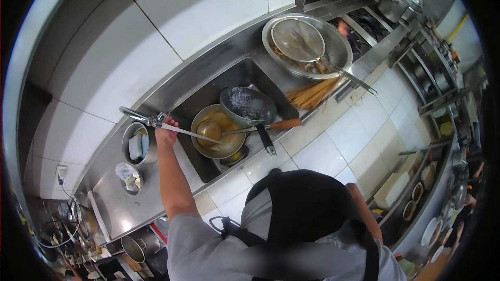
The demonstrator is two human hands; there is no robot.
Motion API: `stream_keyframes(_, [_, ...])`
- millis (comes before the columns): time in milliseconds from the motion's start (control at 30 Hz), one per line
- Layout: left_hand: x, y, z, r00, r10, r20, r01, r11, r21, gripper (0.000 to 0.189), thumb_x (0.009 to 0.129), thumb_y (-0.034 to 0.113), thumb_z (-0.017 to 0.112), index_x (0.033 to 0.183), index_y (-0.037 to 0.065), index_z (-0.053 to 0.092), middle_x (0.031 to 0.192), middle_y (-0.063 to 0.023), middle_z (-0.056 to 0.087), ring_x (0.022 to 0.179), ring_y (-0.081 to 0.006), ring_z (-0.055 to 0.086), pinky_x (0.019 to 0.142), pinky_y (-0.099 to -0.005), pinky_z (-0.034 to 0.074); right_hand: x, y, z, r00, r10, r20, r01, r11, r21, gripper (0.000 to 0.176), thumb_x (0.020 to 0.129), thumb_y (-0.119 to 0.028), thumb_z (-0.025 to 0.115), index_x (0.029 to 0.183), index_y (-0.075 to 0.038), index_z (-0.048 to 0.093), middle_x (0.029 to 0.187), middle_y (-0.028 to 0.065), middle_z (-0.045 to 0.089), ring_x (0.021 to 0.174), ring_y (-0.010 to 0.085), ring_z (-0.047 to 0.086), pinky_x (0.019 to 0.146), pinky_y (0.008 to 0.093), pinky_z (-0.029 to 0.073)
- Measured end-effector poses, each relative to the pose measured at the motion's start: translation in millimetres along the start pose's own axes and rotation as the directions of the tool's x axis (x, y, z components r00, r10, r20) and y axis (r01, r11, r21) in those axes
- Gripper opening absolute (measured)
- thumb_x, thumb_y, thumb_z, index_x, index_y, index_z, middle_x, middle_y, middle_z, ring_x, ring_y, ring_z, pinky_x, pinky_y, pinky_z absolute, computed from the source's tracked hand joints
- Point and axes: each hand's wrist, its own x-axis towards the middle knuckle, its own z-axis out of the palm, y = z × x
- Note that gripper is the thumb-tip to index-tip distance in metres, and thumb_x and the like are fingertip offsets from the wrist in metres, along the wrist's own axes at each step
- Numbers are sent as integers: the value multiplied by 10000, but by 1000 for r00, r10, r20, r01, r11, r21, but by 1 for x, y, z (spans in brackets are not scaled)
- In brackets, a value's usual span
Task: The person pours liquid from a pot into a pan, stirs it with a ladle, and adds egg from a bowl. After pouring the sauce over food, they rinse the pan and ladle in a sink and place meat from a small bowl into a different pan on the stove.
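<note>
My left hand [166, 132] reaches to the chrome faucet [155, 120] at the sink's left rim, its fingers closed on the tap end. From there a pale straight streak, which looks like running water, leads into a round metal pot [201, 118] in the sink. The pot holds cloudy yellowish liquid and a ladle [210, 129] with a wooden handle. Leaning over its rim is a dark frying pan [249, 105] with whitish foam or residue inside. My right hand [352, 190] hangs beside the black apron, mostly hidden, so its fingers do not show.
Right of the sink [211, 176], a mesh strainer [298, 40] lies across a wide metal bowl [338, 50], near wooden sticks [313, 94]. A flame burns behind. At left stand a metal container [127, 140] and a small bowl [136, 186]. Shelves [411, 177] line the right side.
</note>
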Motion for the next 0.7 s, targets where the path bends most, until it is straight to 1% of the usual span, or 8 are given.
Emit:
stream_keyframes(133, [7,11,-1,990,49,130,-35,994,-104,168,949,218,594,836,98,563,711,-39,574,644,-200,587,592,-335,502,13,-27,6,996,-91,-1,91,995,29,191,758,-194,690,787,-5,690,788,164,699,774,241,681,686,381,535])
stream_keyframes(200, [10,21,7,999,0,43,9,981,-195,197,963,225,574,812,102,544,677,-34,548,634,-199,577,566,-321,497,25,-22,13,968,-245,50,247,969,-32,224,780,-190,671,809,32,682,804,188,696,781,229,676,700,368,534])
stream_keyframes(433, [18,28,18,997,12,-80,-28,978,-208,245,987,275,549,810,105,534,668,-27,546,619,-194,572,518,-285,483,21,0,6,968,-239,79,248,958,-142,201,781,-157,653,812,39,682,812,188,700,772,252,682,690,366,538])
stream_keyframes(533, [18,21,8,997,14,-74,-27,985,-169,253,992,311,535,853,101,559,735,-43,583,673,-215,585,584,-324,507,15,12,-1,964,-263,41,267,954,-139,173,782,-139,651,788,31,675,817,183,701,732,265,682,658,384,543])
stream_keyframes(600, [-2,8,-10,986,-12,165,50,972,-229,274,995,343,518,1038,83,592,921,-69,609,839,-237,589,737,-381,511,-9,-5,-13,995,-58,82,45,987,152,153,794,-115,599,744,17,658,772,183,689,686,282,677,617,408,549])
stream_keyframes(633, [-13,4,-10,984,-104,144,100,994,32,415,994,376,506,1281,78,531,1171,-88,584,1034,-241,549,894,-404,462,1,10,-2,995,26,92,-40,988,151,148,795,-114,594,740,5,664,766,175,687,693,289,674,639,417,549])
stream_keyframes(667, [-22,-2,-28,910,-226,347,156,964,217,507,996,382,498,1401,83,440,1345,-99,506,1202,-221,489,980,-399,426,14,37,8,988,131,79,-142,976,168,145,797,-112,590,737,-7,670,761,167,685,699,295,671,660,425,548])
stream_keyframes(700, [-50,-13,-28,817,-238,526,125,962,241,497,994,378,496,1396,89,457,1351,-109,534,1212,-221,529,974,-401,461,26,64,25,981,-121,151,135,987,-86,185,812,-135,568,762,5,678,755,178,677,684,301,664,659,431,542])
